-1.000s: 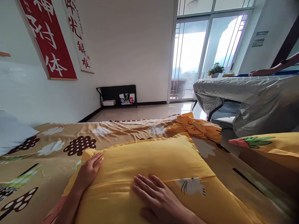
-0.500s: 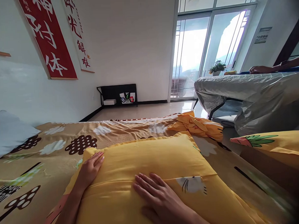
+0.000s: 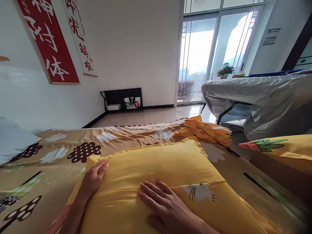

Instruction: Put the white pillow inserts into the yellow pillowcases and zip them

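One wrinkly brown blanket [image 3: 55, 176] with cloud shapes lies under one smooth, puffy yellow pillow [image 3: 149, 163]. One left hand [image 3: 93, 176] rests on its left side and one right hand [image 3: 165, 203] on its middle, fingers stretched out. Both stayed put, but another person's arm [image 3: 310, 71] at the shiny table cover [image 3: 237, 90] slid almost out of sight.

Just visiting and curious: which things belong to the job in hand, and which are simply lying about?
Job:
yellow pillow, under the left hand and right hand
perhaps crumpled orange cloth

Apparently lying about:
potted plant
white box
printed tote bag
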Demonstrator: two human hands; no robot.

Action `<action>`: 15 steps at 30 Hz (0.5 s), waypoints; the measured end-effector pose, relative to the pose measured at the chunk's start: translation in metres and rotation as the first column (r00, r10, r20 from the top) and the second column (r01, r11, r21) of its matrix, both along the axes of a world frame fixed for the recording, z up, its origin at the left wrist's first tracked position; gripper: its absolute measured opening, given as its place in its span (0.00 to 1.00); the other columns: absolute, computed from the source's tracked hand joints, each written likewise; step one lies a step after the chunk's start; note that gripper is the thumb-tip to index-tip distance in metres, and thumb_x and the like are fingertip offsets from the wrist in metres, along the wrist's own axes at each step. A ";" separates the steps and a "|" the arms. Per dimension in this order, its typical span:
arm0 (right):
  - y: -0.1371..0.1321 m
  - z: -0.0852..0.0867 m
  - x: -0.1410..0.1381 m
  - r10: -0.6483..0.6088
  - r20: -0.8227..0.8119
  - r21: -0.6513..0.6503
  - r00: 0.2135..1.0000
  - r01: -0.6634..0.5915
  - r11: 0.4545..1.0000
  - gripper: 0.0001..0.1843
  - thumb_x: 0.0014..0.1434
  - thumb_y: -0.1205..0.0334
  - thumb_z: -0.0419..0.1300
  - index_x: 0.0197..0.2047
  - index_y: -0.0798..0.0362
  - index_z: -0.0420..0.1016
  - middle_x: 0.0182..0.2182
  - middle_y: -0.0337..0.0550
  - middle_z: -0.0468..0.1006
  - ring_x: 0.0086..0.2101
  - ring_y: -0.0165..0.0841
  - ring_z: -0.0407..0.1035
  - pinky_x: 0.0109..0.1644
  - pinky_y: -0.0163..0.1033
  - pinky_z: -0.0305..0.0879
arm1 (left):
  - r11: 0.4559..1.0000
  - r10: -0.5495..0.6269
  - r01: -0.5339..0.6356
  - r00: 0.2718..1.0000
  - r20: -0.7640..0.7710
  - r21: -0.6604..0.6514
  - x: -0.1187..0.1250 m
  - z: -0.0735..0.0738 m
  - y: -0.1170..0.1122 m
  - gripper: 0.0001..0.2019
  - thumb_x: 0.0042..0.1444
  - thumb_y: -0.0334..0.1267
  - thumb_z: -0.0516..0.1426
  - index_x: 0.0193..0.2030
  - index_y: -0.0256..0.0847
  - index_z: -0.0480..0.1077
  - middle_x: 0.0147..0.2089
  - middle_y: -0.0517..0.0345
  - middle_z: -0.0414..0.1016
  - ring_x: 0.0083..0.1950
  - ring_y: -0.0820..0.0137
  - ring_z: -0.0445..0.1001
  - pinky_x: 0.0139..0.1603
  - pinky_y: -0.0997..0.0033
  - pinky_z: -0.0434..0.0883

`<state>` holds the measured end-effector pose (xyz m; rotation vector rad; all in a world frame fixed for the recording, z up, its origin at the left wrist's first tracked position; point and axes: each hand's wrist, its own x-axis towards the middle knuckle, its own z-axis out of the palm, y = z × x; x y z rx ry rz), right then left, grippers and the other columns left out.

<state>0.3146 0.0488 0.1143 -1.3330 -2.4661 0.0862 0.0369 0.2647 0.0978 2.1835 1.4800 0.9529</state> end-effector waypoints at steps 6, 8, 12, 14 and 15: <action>-0.001 0.001 0.000 -0.011 -0.003 0.005 1.000 0.011 1.000 0.31 0.67 0.54 0.47 0.71 0.47 0.44 0.68 0.42 0.46 0.67 0.36 0.41 0.69 0.51 0.42 | 1.000 0.014 -0.013 0.999 0.046 -0.004 0.004 0.002 -0.004 0.28 0.53 0.56 0.49 0.50 0.38 0.74 0.58 0.51 0.71 0.63 0.60 0.66 0.67 0.59 0.59; -0.002 0.002 -0.001 -0.016 0.002 0.018 1.000 0.016 1.000 0.31 0.67 0.54 0.47 0.70 0.47 0.45 0.68 0.41 0.47 0.66 0.36 0.43 0.69 0.52 0.43 | 0.993 0.047 -0.057 0.994 0.098 0.104 0.006 0.006 -0.013 0.28 0.55 0.55 0.48 0.51 0.36 0.72 0.60 0.48 0.70 0.64 0.59 0.64 0.67 0.60 0.59; -0.010 -0.006 -0.002 -0.063 0.026 0.134 0.998 0.059 0.989 0.30 0.67 0.56 0.48 0.70 0.47 0.47 0.67 0.42 0.51 0.66 0.37 0.46 0.68 0.50 0.48 | 0.886 -0.011 0.006 1.000 0.008 0.463 0.002 0.008 -0.058 0.27 0.62 0.47 0.45 0.67 0.44 0.55 0.70 0.52 0.53 0.69 0.61 0.55 0.68 0.55 0.56; -0.020 -0.018 0.005 -0.111 0.055 0.252 0.992 0.093 0.963 0.31 0.67 0.58 0.49 0.70 0.48 0.45 0.66 0.42 0.54 0.65 0.38 0.49 0.67 0.48 0.51 | 0.862 -0.114 0.222 0.961 -0.252 0.456 -0.010 -0.006 -0.088 0.28 0.62 0.44 0.46 0.70 0.54 0.47 0.70 0.58 0.53 0.69 0.62 0.56 0.66 0.52 0.59; -0.027 -0.026 0.011 -0.136 0.067 0.319 0.988 0.108 0.941 0.32 0.66 0.58 0.50 0.71 0.48 0.44 0.65 0.42 0.55 0.64 0.38 0.50 0.66 0.47 0.52 | 0.851 -0.144 0.302 0.921 -0.363 0.429 -0.018 -0.016 -0.104 0.30 0.62 0.42 0.47 0.70 0.58 0.45 0.69 0.60 0.55 0.68 0.62 0.58 0.64 0.52 0.62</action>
